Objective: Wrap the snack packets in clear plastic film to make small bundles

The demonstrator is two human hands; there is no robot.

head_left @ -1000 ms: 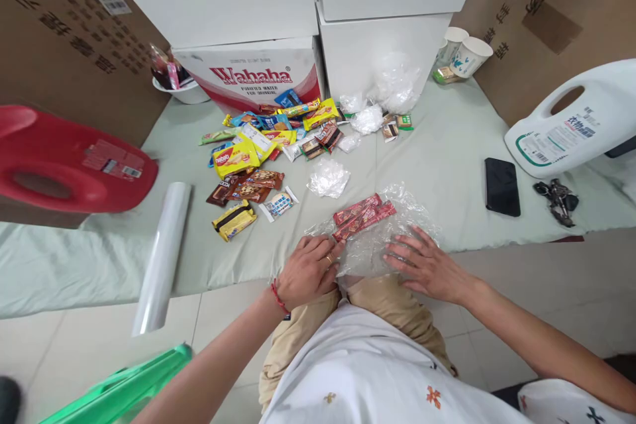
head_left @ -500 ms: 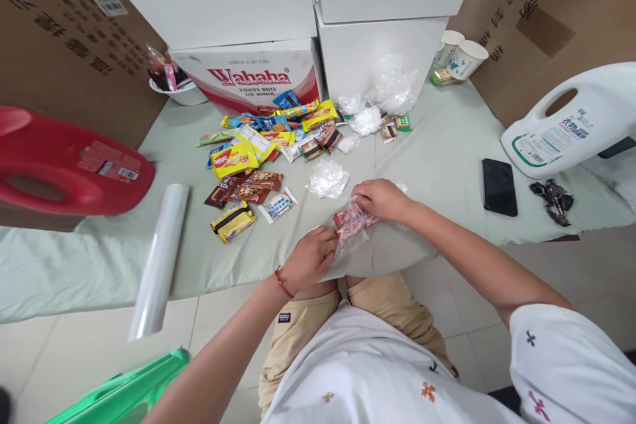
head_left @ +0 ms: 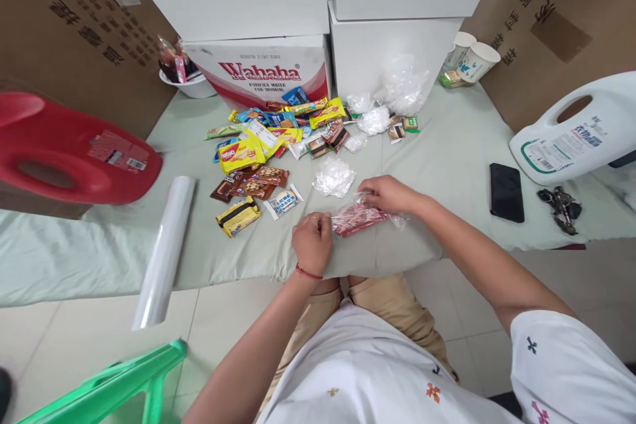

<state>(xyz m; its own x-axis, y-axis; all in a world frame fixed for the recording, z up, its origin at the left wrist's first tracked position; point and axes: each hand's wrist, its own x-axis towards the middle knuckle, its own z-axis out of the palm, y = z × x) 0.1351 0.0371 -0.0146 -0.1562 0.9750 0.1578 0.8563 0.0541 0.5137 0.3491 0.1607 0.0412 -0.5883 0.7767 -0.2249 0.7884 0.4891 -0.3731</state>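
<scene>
A red-patterned packet (head_left: 360,220) lies near the table's front edge inside clear plastic wrap (head_left: 398,220). My left hand (head_left: 312,240) is closed at the packet's left end, its fingers pinching the gathered wrap. From the right, my right hand (head_left: 392,195) reaches over the packet, with bent fingers gripping the wrap along its upper edge. Just beyond the packet sits a crumpled ball of clear plastic (head_left: 334,177). Left of my left hand are a white-and-blue snack packet (head_left: 284,201) and a yellow snack packet (head_left: 238,216).
Several snack packets (head_left: 241,156) are heaped before a Wahaba carton (head_left: 263,73). A film roll (head_left: 166,252) overhangs the front edge at left, near a red jug (head_left: 79,152). At right are a phone (head_left: 506,192), keys (head_left: 561,208) and a white jug (head_left: 571,132). A green stool (head_left: 124,381) stands below.
My left hand has moved up and turned more upright at the packet's left end. The packet now lies flatter and more level, with the wrap drawn closer around it. The view has shifted slightly.
</scene>
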